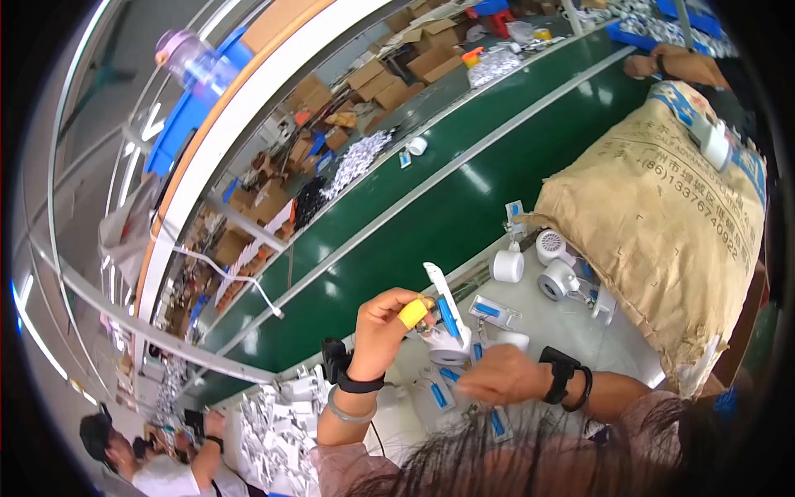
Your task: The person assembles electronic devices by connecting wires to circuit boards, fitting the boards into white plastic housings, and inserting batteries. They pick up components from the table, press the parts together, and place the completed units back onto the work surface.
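My left hand (383, 333), with a yellow wrap on one finger, grips a white plastic piece (439, 286) at its side. This piece stands tilted, with a blue strip (448, 316) along its middle and a round base low down. Close to its lower right, my right hand (503, 374) has its fingers curled in; their tips are hidden and slightly blurred. Around both hands lie white parts with blue strips, among them one flat piece (495, 312). Beyond my right hand sit white round lamp heads (507, 266), some showing dark openings or vents.
A large brown paper sack (654, 215) rises on the right, a white lamp part (712, 145) on top. A green conveyor belt (356, 258) runs diagonally beyond the worktable. White parts are heaped (277, 427) at lower left near a co-worker (161, 472). Another person's hand (683, 66) shows at upper right.
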`<state>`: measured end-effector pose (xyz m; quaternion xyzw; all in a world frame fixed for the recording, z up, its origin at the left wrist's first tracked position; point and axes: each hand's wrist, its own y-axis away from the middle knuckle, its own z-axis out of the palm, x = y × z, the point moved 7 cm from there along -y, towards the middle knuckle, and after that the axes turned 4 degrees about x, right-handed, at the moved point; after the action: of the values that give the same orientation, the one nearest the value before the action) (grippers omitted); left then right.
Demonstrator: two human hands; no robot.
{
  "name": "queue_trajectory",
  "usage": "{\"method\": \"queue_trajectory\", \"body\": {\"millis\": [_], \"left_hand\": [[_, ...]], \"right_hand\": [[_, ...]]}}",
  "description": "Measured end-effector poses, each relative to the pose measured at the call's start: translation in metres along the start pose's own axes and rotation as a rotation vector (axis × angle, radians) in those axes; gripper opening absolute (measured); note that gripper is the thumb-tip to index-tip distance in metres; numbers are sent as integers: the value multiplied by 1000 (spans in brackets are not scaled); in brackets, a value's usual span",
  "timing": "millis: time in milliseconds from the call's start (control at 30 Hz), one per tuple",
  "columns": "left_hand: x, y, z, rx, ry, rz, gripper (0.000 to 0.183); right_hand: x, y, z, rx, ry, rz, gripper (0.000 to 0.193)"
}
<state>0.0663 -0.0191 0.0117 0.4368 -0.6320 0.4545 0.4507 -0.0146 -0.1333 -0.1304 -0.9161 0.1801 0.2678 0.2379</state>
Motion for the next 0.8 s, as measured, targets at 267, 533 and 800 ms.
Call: {"method": "queue_trajectory", "body": {"millis": [267,533,800], "left_hand": [[-33,82,0,204,238,-22,12],[-70,101,16,127,359,46,27],[-88,95,9,87,222,134,52]], "right_hand": [[-22,-5,-72,619,-5,-75,50],[6,-10,-40,411,-785,205,41],[6,-13,-30,331,-856,328,33]]}}
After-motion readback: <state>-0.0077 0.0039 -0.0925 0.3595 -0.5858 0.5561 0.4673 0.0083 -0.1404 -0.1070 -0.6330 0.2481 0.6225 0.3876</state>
